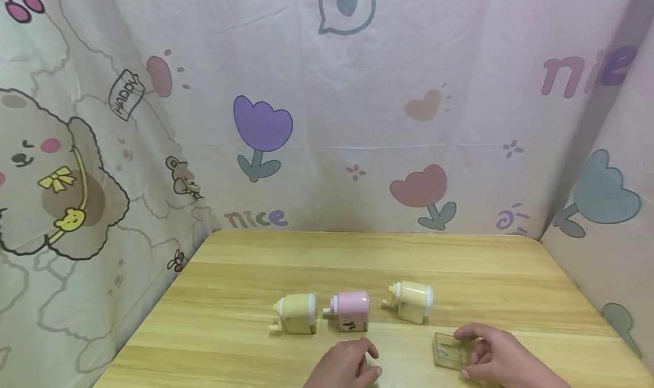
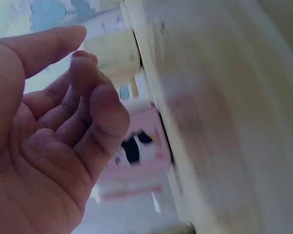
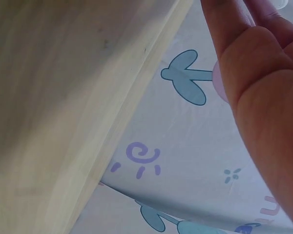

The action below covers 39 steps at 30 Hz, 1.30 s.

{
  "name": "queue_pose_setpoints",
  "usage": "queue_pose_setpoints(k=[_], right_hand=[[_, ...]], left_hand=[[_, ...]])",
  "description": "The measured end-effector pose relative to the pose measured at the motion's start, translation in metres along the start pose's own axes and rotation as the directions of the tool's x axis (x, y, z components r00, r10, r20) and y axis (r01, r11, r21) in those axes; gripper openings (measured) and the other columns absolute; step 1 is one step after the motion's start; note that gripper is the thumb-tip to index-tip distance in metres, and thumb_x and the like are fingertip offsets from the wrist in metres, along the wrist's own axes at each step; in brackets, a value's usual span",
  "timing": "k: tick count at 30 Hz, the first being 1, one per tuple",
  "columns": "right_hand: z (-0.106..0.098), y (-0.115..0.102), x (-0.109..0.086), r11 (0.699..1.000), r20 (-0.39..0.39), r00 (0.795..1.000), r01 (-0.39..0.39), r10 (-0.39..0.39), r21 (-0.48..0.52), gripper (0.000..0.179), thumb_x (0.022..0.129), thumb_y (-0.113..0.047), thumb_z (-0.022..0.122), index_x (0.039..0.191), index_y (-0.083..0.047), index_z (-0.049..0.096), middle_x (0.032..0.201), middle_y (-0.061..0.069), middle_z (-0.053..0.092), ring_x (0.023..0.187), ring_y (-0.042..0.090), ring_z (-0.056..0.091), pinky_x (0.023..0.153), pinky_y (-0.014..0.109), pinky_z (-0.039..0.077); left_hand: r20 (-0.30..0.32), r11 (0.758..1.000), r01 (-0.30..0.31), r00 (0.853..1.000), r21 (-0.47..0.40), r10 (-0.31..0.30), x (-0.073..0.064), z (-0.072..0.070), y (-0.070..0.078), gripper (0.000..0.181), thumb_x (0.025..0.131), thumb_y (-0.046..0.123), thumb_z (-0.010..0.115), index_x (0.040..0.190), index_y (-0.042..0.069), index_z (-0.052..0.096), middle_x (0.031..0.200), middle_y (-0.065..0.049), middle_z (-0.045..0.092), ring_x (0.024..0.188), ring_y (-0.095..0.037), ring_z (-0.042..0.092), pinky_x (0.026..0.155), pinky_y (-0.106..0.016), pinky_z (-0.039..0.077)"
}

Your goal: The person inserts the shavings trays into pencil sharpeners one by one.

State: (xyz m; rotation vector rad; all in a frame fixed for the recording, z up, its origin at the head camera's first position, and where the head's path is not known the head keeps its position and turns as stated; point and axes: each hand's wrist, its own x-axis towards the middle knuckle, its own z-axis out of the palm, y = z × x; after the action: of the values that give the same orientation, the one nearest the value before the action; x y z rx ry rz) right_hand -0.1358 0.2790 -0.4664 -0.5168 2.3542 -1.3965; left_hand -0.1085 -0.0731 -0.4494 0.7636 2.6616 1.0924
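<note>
Three crank pencil sharpeners stand on the table in the head view: a yellow sharpener (image 1: 299,314) at left, a pink sharpener (image 1: 353,311) with a dark print beside it, and another yellow sharpener (image 1: 413,301) farther back to the right. My left hand (image 1: 343,365), loosely curled, is in front of the pink one and holds nothing; the left wrist view shows its bare palm. At the right, my right hand (image 1: 498,357) pinches the right end of a small clear plastic tray (image 1: 445,351) between thumb and forefinger. The right wrist view hides most of that grip.
The wood-grain table (image 1: 230,263) ends at a printed cloth backdrop (image 1: 337,92), which also hangs along the left and right sides. All the sharpeners have their cranks pointing left.
</note>
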Motion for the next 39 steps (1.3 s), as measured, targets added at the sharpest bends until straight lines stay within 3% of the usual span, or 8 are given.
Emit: queue_pose_setpoints(k=[3, 7, 13, 16, 20, 24, 30, 39], right_hand=[[0.002, 0.000, 0.001, 1.000, 0.001, 1.000, 0.012, -0.012, 0.000, 0.056, 0.082, -0.008, 0.084, 0.128, 0.012, 0.058, 0.091, 0.009, 0.064, 0.076, 0.010, 0.062, 0.063, 0.027, 0.056], [0.005, 0.001, 0.001, 1.000, 0.007, 1.000, 0.020, -0.020, 0.012, 0.055, 0.082, -0.007, 0.083, 0.127, 0.012, 0.058, 0.089, 0.010, 0.064, 0.076, 0.011, 0.062, 0.063, 0.028, 0.057], [0.006, 0.005, 0.001, 0.999, 0.015, 0.999, 0.046, -0.046, 0.005, 0.054, 0.083, -0.008, 0.083, 0.126, 0.012, 0.058, 0.094, 0.011, 0.063, 0.077, 0.010, 0.062, 0.065, 0.027, 0.058], [0.005, 0.006, 0.000, 0.998, 0.015, 0.998, 0.056, -0.056, -0.003, 0.054, 0.083, -0.009, 0.083, 0.126, 0.012, 0.058, 0.095, 0.011, 0.063, 0.077, 0.009, 0.062, 0.066, 0.027, 0.058], [0.005, 0.006, 0.000, 0.999, 0.016, 0.999, 0.032, -0.032, 0.002, 0.054, 0.084, -0.010, 0.083, 0.127, 0.011, 0.058, 0.096, 0.011, 0.063, 0.077, 0.010, 0.062, 0.066, 0.027, 0.058], [0.004, 0.005, 0.001, 1.000, 0.016, 1.000, 0.013, -0.013, 0.006, 0.054, 0.084, -0.010, 0.083, 0.128, 0.010, 0.058, 0.098, 0.012, 0.064, 0.078, 0.012, 0.062, 0.066, 0.027, 0.058], [0.004, 0.003, 0.001, 1.000, 0.011, 1.000, 0.006, -0.006, 0.005, 0.055, 0.084, -0.012, 0.085, 0.127, 0.010, 0.059, 0.102, 0.012, 0.065, 0.078, 0.012, 0.063, 0.066, 0.027, 0.057], [0.001, 0.000, 0.001, 1.000, 0.004, 1.000, -0.019, 0.019, -0.002, 0.056, 0.083, -0.013, 0.085, 0.127, 0.009, 0.059, 0.102, 0.011, 0.065, 0.078, 0.014, 0.063, 0.066, 0.027, 0.056]], left_hand=[[0.069, 0.990, -0.047, 0.997, 0.136, 0.037, 0.004, 0.001, 0.008, 0.014, 0.094, 0.022, 0.072, 0.103, 0.010, 0.071, 0.069, 0.019, 0.052, 0.064, 0.008, 0.048, 0.063, -0.014, 0.047], [0.132, 0.942, -0.147, 0.985, 0.301, 0.111, 0.013, -0.001, 0.024, 0.017, 0.097, 0.027, 0.071, 0.108, 0.015, 0.073, 0.081, 0.017, 0.058, 0.071, 0.008, 0.049, 0.061, -0.012, 0.044], [0.019, 0.833, -0.265, 0.956, 0.486, 0.293, 0.035, -0.004, 0.047, 0.030, 0.098, 0.032, 0.072, 0.123, 0.015, 0.065, 0.109, 0.006, 0.060, 0.062, 0.004, 0.043, 0.053, -0.008, 0.037], [-0.079, 0.819, -0.218, 0.950, 0.530, 0.303, 0.051, 0.001, 0.055, 0.047, 0.096, 0.031, 0.075, 0.136, 0.014, 0.057, 0.124, 0.000, 0.057, 0.058, 0.002, 0.042, 0.049, -0.009, 0.035], [-0.161, 0.841, -0.071, 0.970, 0.536, 0.184, 0.072, 0.007, 0.063, 0.076, 0.091, 0.030, 0.080, 0.155, 0.015, 0.040, 0.150, -0.008, 0.046, 0.053, -0.002, 0.043, 0.047, -0.013, 0.037], [-0.177, 0.812, 0.027, 0.980, 0.582, 0.095, 0.089, 0.012, 0.065, 0.086, 0.090, 0.029, 0.081, 0.160, 0.015, 0.033, 0.156, -0.013, 0.042, 0.054, -0.007, 0.050, 0.049, -0.019, 0.043], [-0.185, 0.756, 0.012, 0.972, 0.654, 0.145, 0.100, 0.020, 0.061, 0.055, 0.089, 0.009, 0.077, 0.138, 0.008, 0.052, 0.119, -0.009, 0.057, 0.053, -0.009, 0.050, 0.043, -0.019, 0.039], [-0.215, 0.740, -0.027, 0.949, 0.672, 0.230, 0.108, 0.026, 0.054, 0.045, 0.084, -0.004, 0.076, 0.119, 0.009, 0.052, 0.100, -0.003, 0.051, 0.051, -0.005, 0.043, 0.039, -0.015, 0.031]])
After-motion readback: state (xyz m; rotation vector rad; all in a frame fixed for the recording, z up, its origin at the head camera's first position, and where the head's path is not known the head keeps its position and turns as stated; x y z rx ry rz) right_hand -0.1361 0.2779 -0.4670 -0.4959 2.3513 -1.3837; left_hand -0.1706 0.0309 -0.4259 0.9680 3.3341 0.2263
